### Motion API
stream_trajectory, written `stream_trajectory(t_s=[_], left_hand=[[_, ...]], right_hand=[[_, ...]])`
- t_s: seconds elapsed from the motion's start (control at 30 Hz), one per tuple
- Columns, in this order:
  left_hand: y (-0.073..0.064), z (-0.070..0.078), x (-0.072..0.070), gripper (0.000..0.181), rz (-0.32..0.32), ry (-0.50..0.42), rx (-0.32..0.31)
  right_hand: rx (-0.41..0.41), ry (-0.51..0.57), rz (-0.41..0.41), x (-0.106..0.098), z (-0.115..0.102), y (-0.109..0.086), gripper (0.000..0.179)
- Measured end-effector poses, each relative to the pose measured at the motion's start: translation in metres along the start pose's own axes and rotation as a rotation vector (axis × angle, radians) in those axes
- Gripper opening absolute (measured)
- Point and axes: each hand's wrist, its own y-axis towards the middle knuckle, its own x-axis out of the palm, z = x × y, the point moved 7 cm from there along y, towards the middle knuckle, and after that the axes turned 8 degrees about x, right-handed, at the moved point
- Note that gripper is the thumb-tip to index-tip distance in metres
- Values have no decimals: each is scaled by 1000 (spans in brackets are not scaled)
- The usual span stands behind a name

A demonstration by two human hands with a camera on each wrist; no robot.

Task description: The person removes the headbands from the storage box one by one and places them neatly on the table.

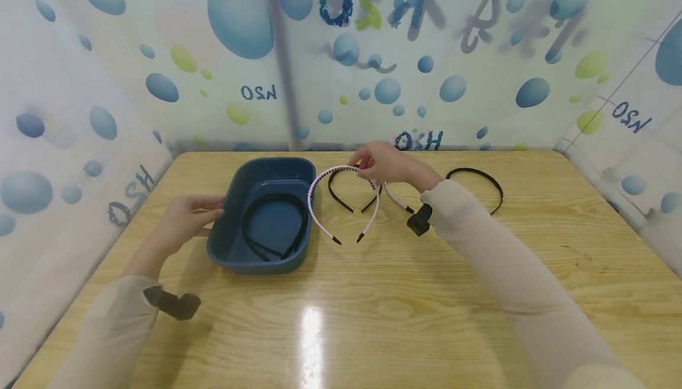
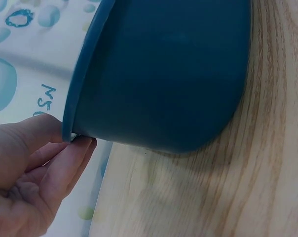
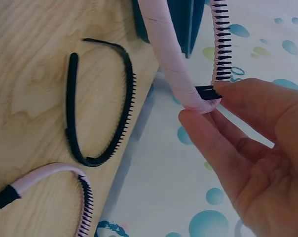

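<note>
Between thumb and fingers my right hand (image 1: 391, 163) pinches a pink headband (image 1: 311, 198) by its curved top, its black-tipped ends hanging down just right of the blue basin. In the right wrist view the pink headband (image 3: 161, 42) shows a row of black teeth along its inside. My left hand (image 1: 186, 220) pinches the left rim of the blue basin (image 1: 261, 267); the left wrist view shows thumb and fingers on either side of that rim (image 2: 70, 113). Inside the basin lie black headbands (image 1: 274, 196), overlapping, so their number is hard to tell.
Behind the held headband a black toothed headband (image 1: 341, 202) lies on the wooden table (image 1: 373, 318). Another pink headband (image 1: 396, 199) lies partly hidden by my right hand and wrist. Farther right rests a thin black headband (image 1: 487, 179). A patterned sheet (image 1: 341, 93) rises behind the table.
</note>
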Motion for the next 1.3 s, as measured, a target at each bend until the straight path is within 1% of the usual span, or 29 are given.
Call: stream_trajectory(t_s=[0.17, 0.33, 0.5, 0.63, 0.73, 1.3], left_hand=[[0, -2, 0, 45, -2, -4, -20], [1, -1, 0, 45, -8, 10, -23], [1, -2, 0, 45, -9, 7, -28], [2, -3, 0, 45, -8, 7, -28], [1, -2, -1, 44, -9, 8, -28], [1, -1, 0, 44, -5, 0, -18]], right_hand=[[-12, -6, 2, 6, 7, -4, 27], [17, 33, -28, 12, 16, -7, 28], [32, 73, -52, 17, 19, -9, 30], [67, 98, -82, 21, 22, -12, 31], [79, 108, -101, 25, 24, -14, 31], [70, 133, -110, 46, 38, -29, 28]])
